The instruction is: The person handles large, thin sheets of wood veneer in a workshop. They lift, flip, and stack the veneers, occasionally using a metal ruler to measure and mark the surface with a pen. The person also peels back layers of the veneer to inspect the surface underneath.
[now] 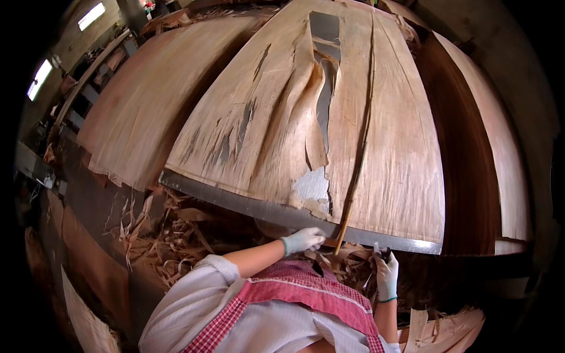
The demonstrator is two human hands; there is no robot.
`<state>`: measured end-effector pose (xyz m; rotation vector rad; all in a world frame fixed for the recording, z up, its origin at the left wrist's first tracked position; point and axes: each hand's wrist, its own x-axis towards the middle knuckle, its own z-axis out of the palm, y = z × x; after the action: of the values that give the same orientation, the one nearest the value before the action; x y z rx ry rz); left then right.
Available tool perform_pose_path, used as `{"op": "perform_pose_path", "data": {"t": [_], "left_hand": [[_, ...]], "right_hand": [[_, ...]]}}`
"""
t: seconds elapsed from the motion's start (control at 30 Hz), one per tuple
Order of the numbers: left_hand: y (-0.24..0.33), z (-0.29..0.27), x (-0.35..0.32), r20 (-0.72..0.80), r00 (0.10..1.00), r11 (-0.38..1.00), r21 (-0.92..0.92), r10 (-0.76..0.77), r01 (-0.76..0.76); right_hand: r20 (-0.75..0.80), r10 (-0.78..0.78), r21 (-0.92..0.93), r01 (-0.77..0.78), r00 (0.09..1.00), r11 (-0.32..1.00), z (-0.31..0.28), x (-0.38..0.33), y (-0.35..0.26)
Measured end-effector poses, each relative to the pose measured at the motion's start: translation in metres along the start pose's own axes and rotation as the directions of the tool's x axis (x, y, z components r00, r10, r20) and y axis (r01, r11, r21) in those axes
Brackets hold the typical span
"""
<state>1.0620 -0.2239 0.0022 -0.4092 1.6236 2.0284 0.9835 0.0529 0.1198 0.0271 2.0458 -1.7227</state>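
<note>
A wide, pale sheet of wood veneer [400, 147] covers the grey metal-edged table [265, 209] before me. It has splits, ragged holes and a raised fold left of its middle. A long thin strip [351, 188] runs lengthwise over it and sticks out past the near edge. My left hand [304, 240], in a white glove, is just left of the strip's near end. Its fingers are curled, and what they hold is hidden. At the near edge to the right, my gloved right hand [385, 273] is closed around a small dark object, with a whitish piece above it; its kind is unclear.
Another stack of veneer [170, 88] lies to the left, and a dark reddish-brown stack [456, 141] to the right. Curled veneer scraps [176, 235] heap below the table's near edge. A loose veneer piece [447, 329] lies at lower right.
</note>
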Motion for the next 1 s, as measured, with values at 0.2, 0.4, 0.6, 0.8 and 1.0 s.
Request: {"op": "perform_pose_path", "data": {"t": [0.2, 0.4, 0.6, 0.8, 1.0], "left_hand": [[-0.062, -0.015, -0.081, -0.233, 0.964, 0.965, -0.253, -0.131, 0.071], [-0.142, -0.042, -0.135, -0.343, 0.932, 0.828, -0.552, -0.119, -0.098], [-0.18, -0.108, -0.199, -0.452, 0.891, 0.953, -0.284, -0.032, -0.11], [-0.234, -0.224, -0.392, -0.652, 0.758, 0.998, -0.05, -0.005, -0.036], [-0.299, -0.281, -0.563, -0.878, 0.347, 0.71, -0.472, -0.328, -0.522]], "right_hand": [[0.392, -0.061, -0.057, 0.09, 0.918, 0.994, 0.085, 0.012, -0.053], [0.636, -0.075, -0.165, 0.23, 0.768, 0.959, 0.185, -0.017, -0.091], [0.727, 0.047, -0.201, 0.147, 0.685, 0.968, 0.311, -0.07, -0.082], [0.865, 0.073, -0.208, 0.222, 0.497, 0.952, 0.507, -0.151, -0.075], [0.975, 0.119, -0.163, 0.239, 0.189, 0.957, 0.632, -0.189, -0.09]]}}
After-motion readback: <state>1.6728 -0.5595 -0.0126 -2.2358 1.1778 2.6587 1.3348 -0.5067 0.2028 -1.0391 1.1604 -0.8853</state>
